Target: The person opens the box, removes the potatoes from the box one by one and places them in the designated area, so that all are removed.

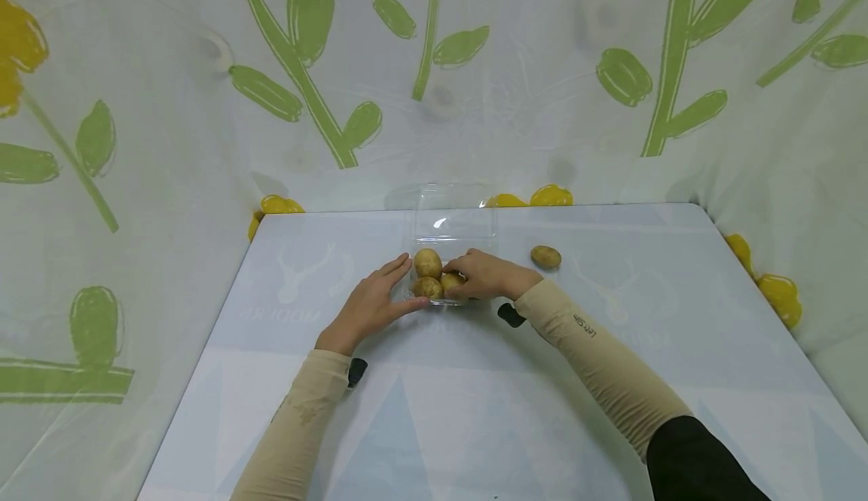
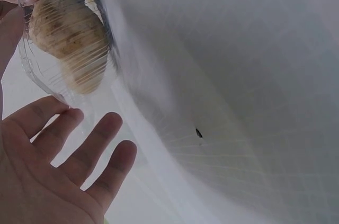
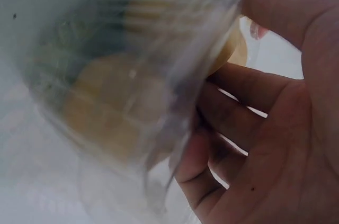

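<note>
Several potatoes (image 1: 428, 263) lie in a clear plastic container (image 1: 449, 303), whose transparent lid (image 1: 456, 224) stands raised behind it. My left hand (image 1: 369, 309) (image 2: 69, 160) is at the container's left side, fingers extended and spread, thumb along the front edge. At the right side, my right hand (image 1: 490, 275) (image 3: 265, 113) reaches over the rim with bent fingers around a potato (image 1: 452, 283); its fingertips are partly hidden. Through the ribbed plastic, potatoes (image 2: 66, 30) (image 3: 114, 107) show in both wrist views, blurred in the right one.
One more potato (image 1: 545, 257) lies on the table (image 1: 434, 410), right of the container and beyond my right forearm. The table's back edge runs just behind the container, against a hanging white sheet (image 1: 502, 132) with green and yellow flower prints.
</note>
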Action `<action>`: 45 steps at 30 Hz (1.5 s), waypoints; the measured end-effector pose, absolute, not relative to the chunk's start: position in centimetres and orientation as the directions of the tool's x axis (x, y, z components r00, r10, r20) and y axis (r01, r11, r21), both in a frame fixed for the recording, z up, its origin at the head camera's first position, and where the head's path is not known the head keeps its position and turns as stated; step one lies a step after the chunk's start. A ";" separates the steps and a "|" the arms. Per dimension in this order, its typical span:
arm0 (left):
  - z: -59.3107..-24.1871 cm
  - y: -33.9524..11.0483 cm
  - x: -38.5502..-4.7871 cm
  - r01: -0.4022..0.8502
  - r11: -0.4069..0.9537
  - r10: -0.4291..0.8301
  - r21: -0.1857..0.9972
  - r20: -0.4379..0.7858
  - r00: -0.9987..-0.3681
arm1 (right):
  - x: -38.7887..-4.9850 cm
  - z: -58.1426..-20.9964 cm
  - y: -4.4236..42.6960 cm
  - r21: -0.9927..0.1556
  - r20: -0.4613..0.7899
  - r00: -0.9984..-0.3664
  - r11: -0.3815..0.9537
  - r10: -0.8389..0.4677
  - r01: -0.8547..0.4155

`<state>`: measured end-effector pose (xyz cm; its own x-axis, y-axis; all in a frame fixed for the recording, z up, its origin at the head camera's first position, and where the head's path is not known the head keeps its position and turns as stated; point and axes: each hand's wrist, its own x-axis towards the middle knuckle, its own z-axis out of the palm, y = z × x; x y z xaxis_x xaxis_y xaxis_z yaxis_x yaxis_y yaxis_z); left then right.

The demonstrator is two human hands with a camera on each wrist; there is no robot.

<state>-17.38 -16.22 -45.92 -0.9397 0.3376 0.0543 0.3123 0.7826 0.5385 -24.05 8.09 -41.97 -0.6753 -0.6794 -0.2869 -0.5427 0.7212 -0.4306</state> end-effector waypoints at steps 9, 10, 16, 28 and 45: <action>-45.8 -16.2 -17.4 0.324 0.782 0.342 0.533 0.068 -0.937 | -23.9 -42.0 8.3 -0.447 -0.221 -0.675 0.688 -0.704 -0.572; -45.8 -16.2 -17.4 0.325 0.783 0.343 0.531 0.068 -0.937 | -23.9 -42.1 8.3 -0.448 -0.217 -0.677 0.688 -0.704 -0.571; -45.8 -16.2 -17.4 0.316 0.784 0.340 0.535 0.056 -0.939 | -23.8 -42.1 8.4 -0.451 -0.193 -0.687 0.685 -0.701 -0.572; -45.7 -16.2 -17.4 0.308 0.783 0.334 0.540 0.053 -0.941 | -24.0 -42.5 8.6 -0.501 -0.079 -0.670 0.610 -0.738 -0.613; -45.8 -16.2 -17.4 0.304 0.781 0.331 0.545 0.051 -0.942 | -23.4 -41.9 9.1 -0.576 0.064 -0.696 0.543 -0.715 -0.611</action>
